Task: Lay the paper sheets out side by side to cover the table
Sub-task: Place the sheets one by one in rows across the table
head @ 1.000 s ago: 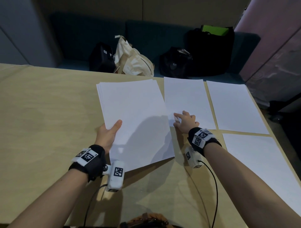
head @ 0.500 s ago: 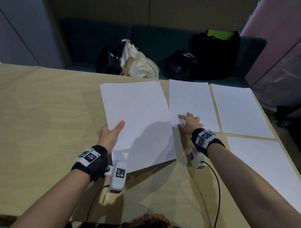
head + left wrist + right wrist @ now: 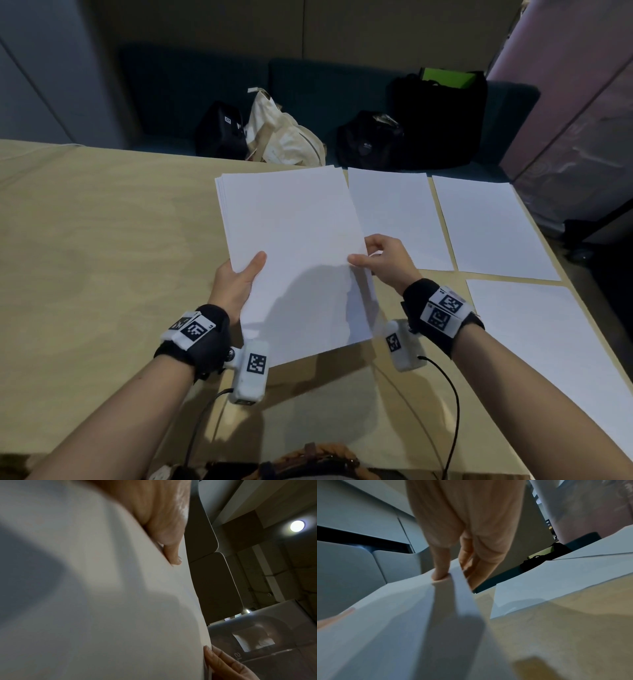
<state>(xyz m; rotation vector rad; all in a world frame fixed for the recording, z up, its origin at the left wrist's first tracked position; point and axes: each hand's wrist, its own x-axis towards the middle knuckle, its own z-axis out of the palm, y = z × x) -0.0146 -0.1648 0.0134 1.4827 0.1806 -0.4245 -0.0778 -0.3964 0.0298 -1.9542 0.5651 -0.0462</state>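
Observation:
My left hand (image 3: pixel 241 279) holds a stack of white paper sheets (image 3: pixel 294 246) above the wooden table (image 3: pixel 102 257), with the thumb on top at the stack's left edge. In the left wrist view that thumb (image 3: pixel 171 550) presses on the stack (image 3: pixel 102 588). My right hand (image 3: pixel 364 258) pinches the right edge of the top sheet. The right wrist view has the thumb (image 3: pixel 441 573) above the sheet (image 3: pixel 402 615) and the other fingers under it. Three single sheets lie flat to the right: two at the far edge (image 3: pixel 394 219) (image 3: pixel 493 226), one nearer (image 3: pixel 548 349).
Several bags sit on a dark bench beyond the table's far edge: a black one (image 3: pixel 222 135), a cream tote (image 3: pixel 284 137), and larger black ones (image 3: pixel 438 120). Bare wood stretches left of the stack. The table's right edge (image 3: pixel 582 291) runs beside the laid sheets.
My right hand left the corner of the laid middle sheet, moved left to the stack and pinched the top sheet's right edge. The left hand keeps holding the stack.

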